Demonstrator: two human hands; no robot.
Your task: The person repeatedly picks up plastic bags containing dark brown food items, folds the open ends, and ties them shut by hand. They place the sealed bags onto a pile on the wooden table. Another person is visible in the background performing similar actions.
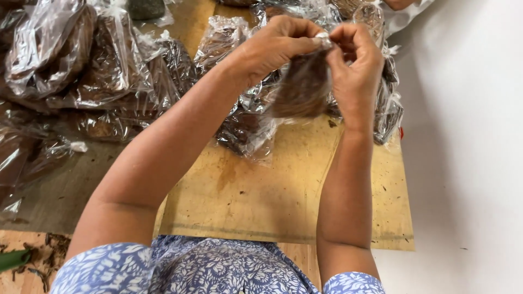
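We're seeing both hands raised over the board: the left hand (pixel 275 43) and the right hand (pixel 354 65) are each pinching the gathered neck of one small clear bag (pixel 302 90) holding brown, fibrous stuff, fingers closed tight on the plastic at the top, the bag hanging in the air between them above the plywood board (pixel 261 201). We're judging the bag as filled and its mouth bunched, but the closing itself is looking unfinished: we aren't making out any knot, band or tie there. Around the hands, a pile of similar filled bags (pixel 98 71) is lying to the left and behind, more of them lying just under and beside the right hand, so a good share of the batch is looking packed already; how many are left we can't tell. Loose brown crumbs are sitting on the wooden surface (pixel 32 261) at lower left. Hard to read: what exactly the brown contents are, whether the piled bags are tied shut, and the neck itself, which the fingertips are hiding. The pile is running out of frame at top and left.
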